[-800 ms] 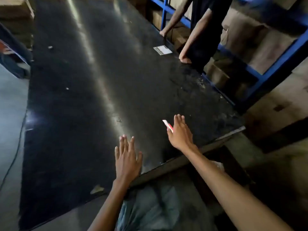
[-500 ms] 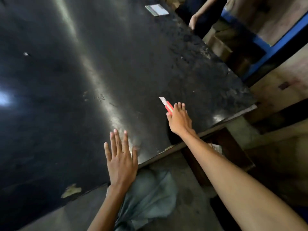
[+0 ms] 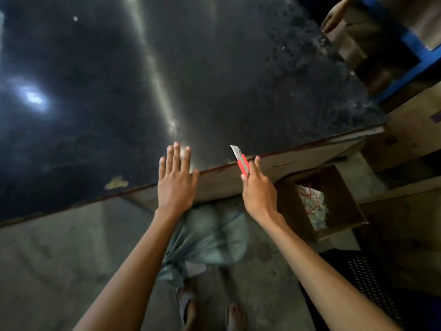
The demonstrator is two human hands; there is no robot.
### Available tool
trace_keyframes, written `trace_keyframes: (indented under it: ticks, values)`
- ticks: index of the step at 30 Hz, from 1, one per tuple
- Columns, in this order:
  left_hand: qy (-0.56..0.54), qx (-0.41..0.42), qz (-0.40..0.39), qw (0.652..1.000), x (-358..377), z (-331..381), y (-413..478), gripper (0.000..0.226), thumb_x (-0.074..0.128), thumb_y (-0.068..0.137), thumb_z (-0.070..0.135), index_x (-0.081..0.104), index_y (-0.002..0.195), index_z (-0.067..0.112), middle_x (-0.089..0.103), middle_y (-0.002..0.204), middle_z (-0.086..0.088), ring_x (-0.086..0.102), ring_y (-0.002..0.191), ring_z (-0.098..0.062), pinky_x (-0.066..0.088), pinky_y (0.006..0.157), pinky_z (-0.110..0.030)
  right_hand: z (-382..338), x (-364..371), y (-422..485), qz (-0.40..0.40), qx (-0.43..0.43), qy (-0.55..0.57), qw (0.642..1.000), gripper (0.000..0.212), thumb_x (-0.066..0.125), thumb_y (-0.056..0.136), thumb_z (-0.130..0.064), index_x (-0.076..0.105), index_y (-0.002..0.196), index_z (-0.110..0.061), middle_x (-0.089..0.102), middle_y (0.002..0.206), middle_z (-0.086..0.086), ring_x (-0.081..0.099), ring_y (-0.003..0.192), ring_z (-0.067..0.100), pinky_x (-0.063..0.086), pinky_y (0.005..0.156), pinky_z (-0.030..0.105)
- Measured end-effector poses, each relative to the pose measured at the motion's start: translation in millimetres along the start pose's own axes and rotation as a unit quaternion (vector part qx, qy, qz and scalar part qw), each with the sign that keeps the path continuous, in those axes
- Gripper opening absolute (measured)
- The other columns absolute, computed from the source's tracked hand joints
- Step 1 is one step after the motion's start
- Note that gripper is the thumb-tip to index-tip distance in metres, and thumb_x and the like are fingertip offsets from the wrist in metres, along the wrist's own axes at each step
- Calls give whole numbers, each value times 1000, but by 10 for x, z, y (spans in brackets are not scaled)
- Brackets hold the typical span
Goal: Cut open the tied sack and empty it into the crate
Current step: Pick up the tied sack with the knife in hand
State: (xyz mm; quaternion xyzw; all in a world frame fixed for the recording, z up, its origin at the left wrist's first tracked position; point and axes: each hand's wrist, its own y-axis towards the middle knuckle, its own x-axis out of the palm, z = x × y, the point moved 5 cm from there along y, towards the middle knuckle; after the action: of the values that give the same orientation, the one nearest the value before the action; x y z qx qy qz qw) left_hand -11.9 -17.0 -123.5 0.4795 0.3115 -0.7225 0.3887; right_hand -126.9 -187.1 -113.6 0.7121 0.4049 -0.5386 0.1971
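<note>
Not yet cutting — gripping cutter [image 3: 241, 161] in right hand [image 3: 259, 193], left hand [image 3: 176, 185] spread empty — next needing it lowered to tied sack [image 3: 214, 232].

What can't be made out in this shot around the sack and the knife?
Head view only:
Sack tie: blurred, partly behind the left forearm; what binds it is unclear.
Dark perforated crate: dim, cut off by the right forearm and frame edge; inside hidden.
Cardboard box contents: blurred shreds, kind unclear.
Right hand grip on the red utility knife: fingers hidden behind the hand's back.
</note>
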Motion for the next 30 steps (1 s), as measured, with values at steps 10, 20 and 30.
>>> trace_keyframes:
  ticks: [10,20,30]
  values:
    - [-90,-283,-140,945,1249,-932,-3034,58,54,100,30,41,152,8,42,159,-18,38,147,-33,32,118,-42,250,1450,-2249,-198,-44,64,977,40,47,101,-25,50,138,-10,67,126,14,65,109,34,54,86,42]
    - [-386,-586,-82,707,3611,-2018,-3611,44,49,104,35,68,120,-1,66,132,-27,59,126,-37,44,99,-38,240,3547,-2187,-216,-159,14,963,39,53,96,-24,51,135,-18,64,126,10,63,111,34,52,86,41]
    - [-580,-644,163,471,5458,-3250,-2897,118,57,49,94,69,126,4,69,129,-16,67,116,-32,51,106,-46,21,5067,-1541,-95,-336,60,935,32,59,92,-21,57,124,-22,67,111,4,65,97,33,54,74,40]
